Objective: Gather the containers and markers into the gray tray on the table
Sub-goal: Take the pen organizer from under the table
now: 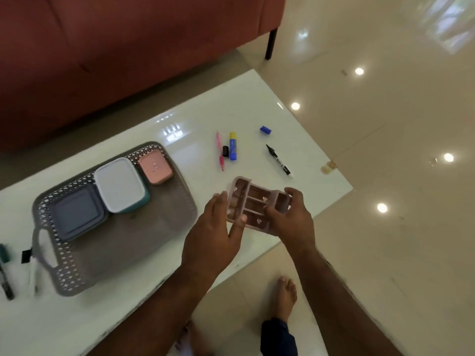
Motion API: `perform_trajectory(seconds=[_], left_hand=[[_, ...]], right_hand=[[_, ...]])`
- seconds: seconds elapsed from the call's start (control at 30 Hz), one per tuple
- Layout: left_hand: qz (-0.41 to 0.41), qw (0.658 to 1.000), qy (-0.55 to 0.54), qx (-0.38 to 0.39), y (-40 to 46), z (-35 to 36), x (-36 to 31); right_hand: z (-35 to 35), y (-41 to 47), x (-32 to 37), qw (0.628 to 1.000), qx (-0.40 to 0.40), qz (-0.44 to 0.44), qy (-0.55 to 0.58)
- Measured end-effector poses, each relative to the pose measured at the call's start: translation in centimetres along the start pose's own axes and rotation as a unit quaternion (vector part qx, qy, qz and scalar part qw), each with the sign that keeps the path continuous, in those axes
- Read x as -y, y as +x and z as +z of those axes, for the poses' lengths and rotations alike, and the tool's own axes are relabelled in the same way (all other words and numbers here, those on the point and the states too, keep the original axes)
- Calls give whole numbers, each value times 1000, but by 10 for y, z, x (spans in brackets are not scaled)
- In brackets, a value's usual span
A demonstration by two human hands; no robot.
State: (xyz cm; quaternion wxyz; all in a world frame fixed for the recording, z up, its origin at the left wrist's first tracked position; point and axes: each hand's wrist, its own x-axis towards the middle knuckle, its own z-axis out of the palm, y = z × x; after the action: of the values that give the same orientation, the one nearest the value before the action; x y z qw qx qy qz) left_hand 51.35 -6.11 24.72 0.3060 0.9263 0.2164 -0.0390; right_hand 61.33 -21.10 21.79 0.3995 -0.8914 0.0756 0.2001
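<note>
Your right hand (288, 217) grips the pink divided container (253, 205) by its near edge, fingers curled round it, while your left hand (218, 227) steadies the other side with straight fingers, keeping it level just beside the gray tray (144, 235).

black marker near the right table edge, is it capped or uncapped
Uncapped. The black marker lies flat on the white table with its pointed tip bare at the far end. A small black cap lies apart, beside the blue marker.
</note>
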Motion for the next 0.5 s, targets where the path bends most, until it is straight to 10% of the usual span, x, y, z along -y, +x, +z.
perform_trajectory(seconds=[0.5], left_hand=[[-180,979,-85,31,-6,21,3]], right_hand=[[11,60,56,957,170,-112,-206]])
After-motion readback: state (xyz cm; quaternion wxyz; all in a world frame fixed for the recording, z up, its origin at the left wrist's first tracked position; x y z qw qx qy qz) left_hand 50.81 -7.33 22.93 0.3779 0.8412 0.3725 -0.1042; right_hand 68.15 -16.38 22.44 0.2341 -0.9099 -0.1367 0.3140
